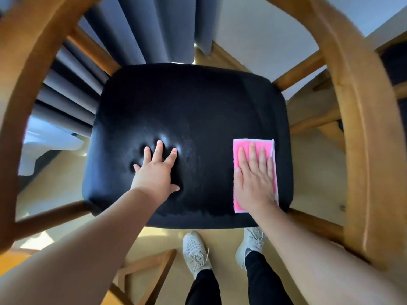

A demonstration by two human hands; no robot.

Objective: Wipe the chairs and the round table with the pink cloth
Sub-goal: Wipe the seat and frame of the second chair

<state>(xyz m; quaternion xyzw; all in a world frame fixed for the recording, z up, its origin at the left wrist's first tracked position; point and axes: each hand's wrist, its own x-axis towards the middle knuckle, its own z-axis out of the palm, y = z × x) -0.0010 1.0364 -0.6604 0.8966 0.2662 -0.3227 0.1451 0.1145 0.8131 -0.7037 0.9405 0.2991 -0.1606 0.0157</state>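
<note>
Two bare forearms reach down from the bottom edge, and between them stand pale sneakers (196, 252) on the tan floor (66, 172). Further out, the right hand (255, 183) lies flat on the pink cloth (241, 143), its fingers (252, 153) straight and close together, pressing the folded cloth onto the black chair seat (193, 102). The cloth's far edge shows just beyond the fingertips, near the seat's front right corner. The left hand (155, 172) rests bare on the seat, well to the left of the cloth — its fingers (159, 148) spread wide and straight, the tips denting the cushion. Beyond both sets of fingertips the seat stretches away — around it curves the wooden arm rail (356, 128), and past that hang grey curtain folds (136, 29).
</note>
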